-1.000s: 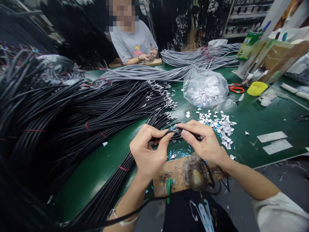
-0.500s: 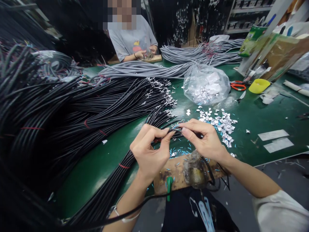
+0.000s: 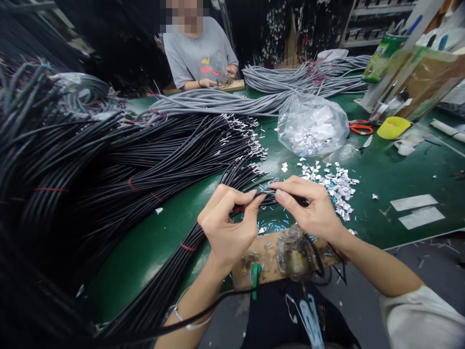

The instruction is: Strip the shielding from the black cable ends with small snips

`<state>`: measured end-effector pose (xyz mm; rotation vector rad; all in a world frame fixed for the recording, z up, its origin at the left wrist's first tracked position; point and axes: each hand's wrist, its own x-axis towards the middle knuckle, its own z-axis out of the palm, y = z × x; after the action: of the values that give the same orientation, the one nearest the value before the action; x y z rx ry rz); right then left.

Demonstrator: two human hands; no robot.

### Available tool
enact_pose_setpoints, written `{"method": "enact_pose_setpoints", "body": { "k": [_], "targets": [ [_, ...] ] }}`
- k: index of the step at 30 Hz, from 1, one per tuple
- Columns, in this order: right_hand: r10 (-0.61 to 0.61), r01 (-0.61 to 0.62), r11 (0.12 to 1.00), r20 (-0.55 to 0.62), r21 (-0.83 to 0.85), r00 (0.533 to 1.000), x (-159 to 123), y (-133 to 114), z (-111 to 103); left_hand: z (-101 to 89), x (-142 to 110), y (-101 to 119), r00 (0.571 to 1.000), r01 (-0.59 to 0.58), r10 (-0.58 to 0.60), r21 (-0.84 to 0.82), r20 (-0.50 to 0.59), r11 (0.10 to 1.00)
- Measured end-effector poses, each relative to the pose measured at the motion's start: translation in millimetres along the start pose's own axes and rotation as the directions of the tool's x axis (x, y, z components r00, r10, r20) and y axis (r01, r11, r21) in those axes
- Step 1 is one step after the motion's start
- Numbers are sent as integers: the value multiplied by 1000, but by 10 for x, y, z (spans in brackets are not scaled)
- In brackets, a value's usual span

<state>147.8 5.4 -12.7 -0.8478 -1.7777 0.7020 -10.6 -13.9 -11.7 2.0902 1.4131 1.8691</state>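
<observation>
My left hand (image 3: 230, 218) pinches a black cable near its end, thumb against forefinger. Blue and white inner wires (image 3: 268, 190) stick out of that end toward the right. Close beside it, the thumb and forefinger of my right hand (image 3: 308, 203) are closed on the tips of these wires. Below the hands sits a wooden board (image 3: 243, 276) with a worn, glassy block (image 3: 296, 254) fixed on it. Behind the fingers lie more black cables (image 3: 189, 165) with stripped, silvery ends, partly hidden by my hands.
Foil scraps (image 3: 337, 186) and short blue wire bits lie right of my hands. Beyond them rests a clear plastic bag (image 3: 312, 128), with orange-handled scissors (image 3: 360, 127) and a yellow ring (image 3: 393, 128) beside it. Grey cables (image 3: 218, 102) cross the table before a seated co-worker (image 3: 199, 53).
Both hands keep their pinch at the cable end, with only a slight shift of the fingers. The view has moved a little. The co-worker's hands have moved slightly.
</observation>
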Motion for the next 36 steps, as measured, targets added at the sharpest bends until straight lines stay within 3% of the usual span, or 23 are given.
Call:
{"method": "enact_pose_setpoints", "body": {
  "k": [14,21,25,31,36],
  "targets": [
    [30,-31,998,11,63,999,6,13,6,-2,-17,3,1000,-30,30,41,3,999],
    [182,-207,953,126,224,975,29,19,14,5,-29,-4,997,-75,76,97,-16,992],
    [140,-144,978,36,154,989,9,18,16,3,-28,8,996,-85,85,138,7,987],
    [68,-67,997,-14,38,998,-13,1,-2,-44,-15,20,984,56,-74,112,164,992],
    [35,-34,999,-60,6,998,-3,-18,-16,-57,-17,6,916,303,-282,-29,284,953]
  ]
}}
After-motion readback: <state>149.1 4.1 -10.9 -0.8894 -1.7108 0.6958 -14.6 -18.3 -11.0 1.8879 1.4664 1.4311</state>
